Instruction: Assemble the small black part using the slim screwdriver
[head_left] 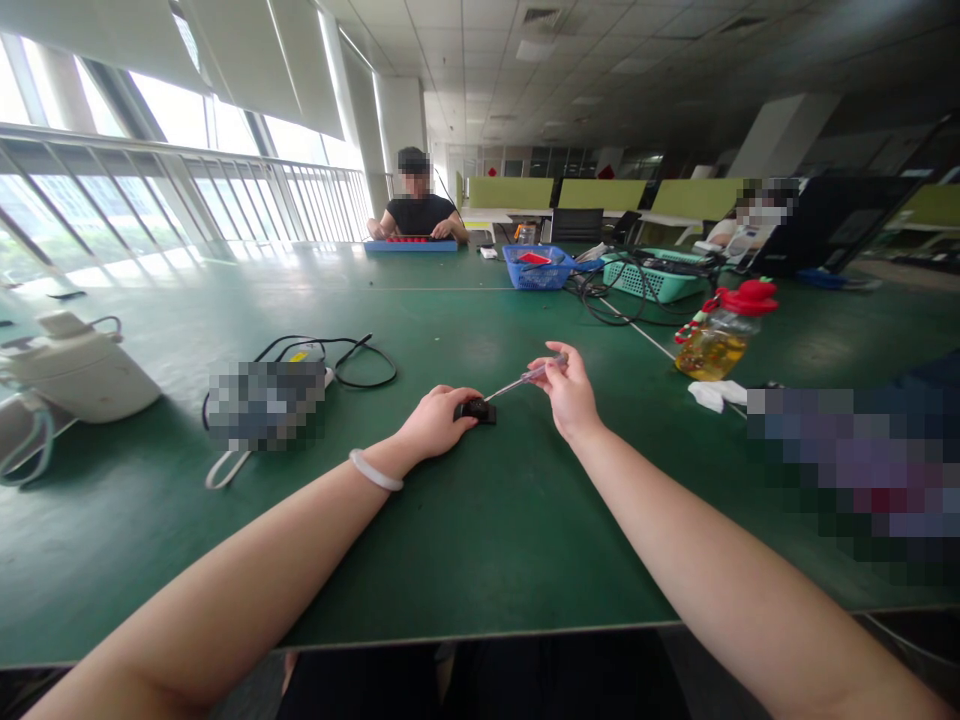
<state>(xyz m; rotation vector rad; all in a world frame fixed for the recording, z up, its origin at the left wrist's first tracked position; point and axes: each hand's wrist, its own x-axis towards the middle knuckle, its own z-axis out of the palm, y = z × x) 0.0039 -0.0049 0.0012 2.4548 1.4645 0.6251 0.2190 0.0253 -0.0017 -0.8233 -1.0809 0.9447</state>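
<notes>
Near the middle of the green table [510,540], my left hand [435,422] grips a small black object [478,409] between thumb and fingers, keeping it down on the surface. Its exact kind is too small to make out. A screwdriver [534,374] with a clear handle is held in my right hand [571,392], fingers closed around the handle. The thin metal shaft slants down to the left, and its tip meets or nearly meets the black object's upper right side. A white band circles my left wrist.
To the left lie a blurred item with a black cable [367,350] and a white appliance [82,365]. On the right stands a red-lidded bottle [712,340] beside a white tissue [716,394]. Farther back are a blue basket [536,275], a green basket [652,285] and a seated person [420,210].
</notes>
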